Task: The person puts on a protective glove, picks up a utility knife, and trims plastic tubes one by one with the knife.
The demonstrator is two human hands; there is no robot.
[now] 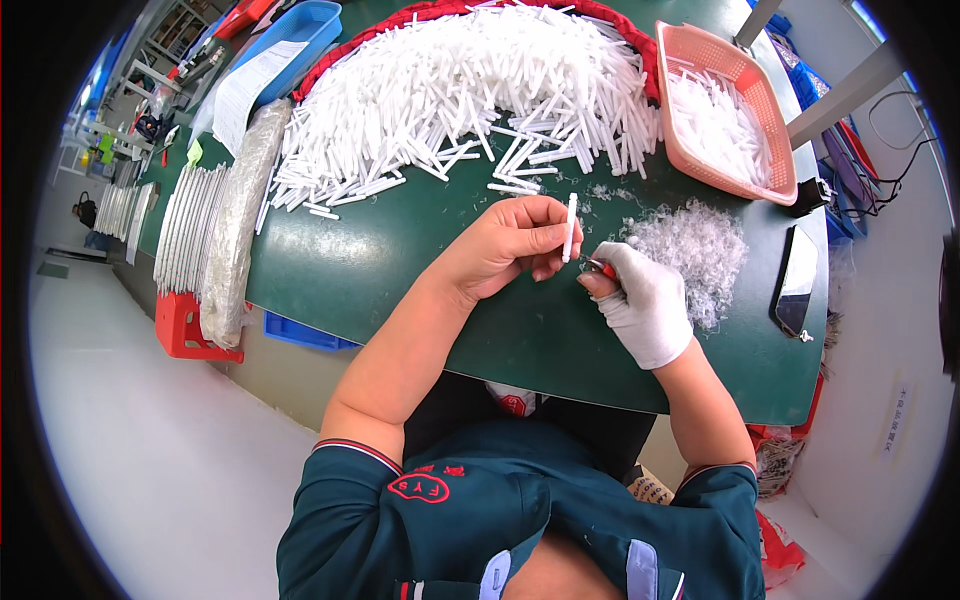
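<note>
My bare left hand (500, 245) pinches a slim white plastic tube (571, 228) upright between thumb and fingers. My right hand (648, 302), in a white glove with its thumb tip bare, is closed round a small red-handled tool (603, 267). The tool's narrow metal tip points at the tube's lower end; whether it touches, I cannot tell. Most of the tool is hidden in the glove. Just beyond my right hand lies a heap of thin, clear-white plastic shavings (700, 245). A large pile of similar white tubes (470, 90) spreads over red cloth (330, 57) on the far side.
A pink basket (672, 130) of white pieces stands at the far right of the green table (350, 275). A phone (797, 275) lies at the right edge. On the left are a plastic-wrapped bundle (243, 200), a blue tray (318, 25) and a red stool (190, 335).
</note>
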